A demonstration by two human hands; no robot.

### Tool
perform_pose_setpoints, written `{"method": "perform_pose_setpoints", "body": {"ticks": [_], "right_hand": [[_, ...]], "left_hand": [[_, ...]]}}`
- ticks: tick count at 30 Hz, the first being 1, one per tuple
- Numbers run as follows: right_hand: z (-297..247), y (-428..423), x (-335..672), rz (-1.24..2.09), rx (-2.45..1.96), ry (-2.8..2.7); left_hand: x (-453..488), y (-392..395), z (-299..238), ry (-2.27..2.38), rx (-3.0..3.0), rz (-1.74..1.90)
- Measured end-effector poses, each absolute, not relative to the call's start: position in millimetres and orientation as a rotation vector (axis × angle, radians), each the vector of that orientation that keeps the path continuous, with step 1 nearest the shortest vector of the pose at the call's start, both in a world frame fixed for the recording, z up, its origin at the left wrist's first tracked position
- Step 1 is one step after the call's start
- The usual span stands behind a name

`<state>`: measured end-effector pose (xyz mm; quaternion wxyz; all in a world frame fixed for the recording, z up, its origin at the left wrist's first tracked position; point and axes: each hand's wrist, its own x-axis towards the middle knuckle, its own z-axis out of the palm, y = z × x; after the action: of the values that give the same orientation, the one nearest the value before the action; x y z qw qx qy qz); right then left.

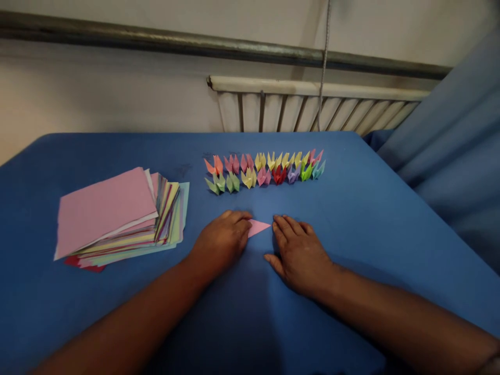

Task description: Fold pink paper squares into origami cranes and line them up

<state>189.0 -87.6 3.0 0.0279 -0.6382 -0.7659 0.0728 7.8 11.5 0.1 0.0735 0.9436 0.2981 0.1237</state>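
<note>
A small pink folded paper (258,227) lies on the blue table, its pointed end facing right. My left hand (223,238) is closed over the other end, fingers curled, so that part of the paper is hidden. To the right, my right hand (299,250) rests palm down, its fingers stretched out and the thumb apart. Its fingertips are right by the paper's point; whether they touch it I cannot tell. Beyond both hands stand two rows of folded paper cranes (264,176) in pink, yellow, green, red, purple and blue.
A stack of coloured paper sheets (107,211), pink on top, lies on the left of the blue table (375,224). Behind the table are a radiator (312,88), a metal pipe (175,41) and a hanging cord (324,62). A blue curtain (453,135) hangs along the right side.
</note>
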Motion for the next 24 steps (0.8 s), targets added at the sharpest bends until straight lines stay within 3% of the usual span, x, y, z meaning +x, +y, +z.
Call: {"method": "perform_pose_setpoints", "body": {"ticks": [10,20,24], "right_hand": [[-2,-72,182,0.237,-1.762,-2.365],[-10,-80,176,0.111,-1.999,-2.196],[-1,-72,172,0.08,-1.878,-2.219]], "left_hand": [[4,5,0,0.926,2.803,0.459],[-22,-10,-3,1.083,2.834,0.478],[-22,-8,-2,1.068,2.864,0.453]]}}
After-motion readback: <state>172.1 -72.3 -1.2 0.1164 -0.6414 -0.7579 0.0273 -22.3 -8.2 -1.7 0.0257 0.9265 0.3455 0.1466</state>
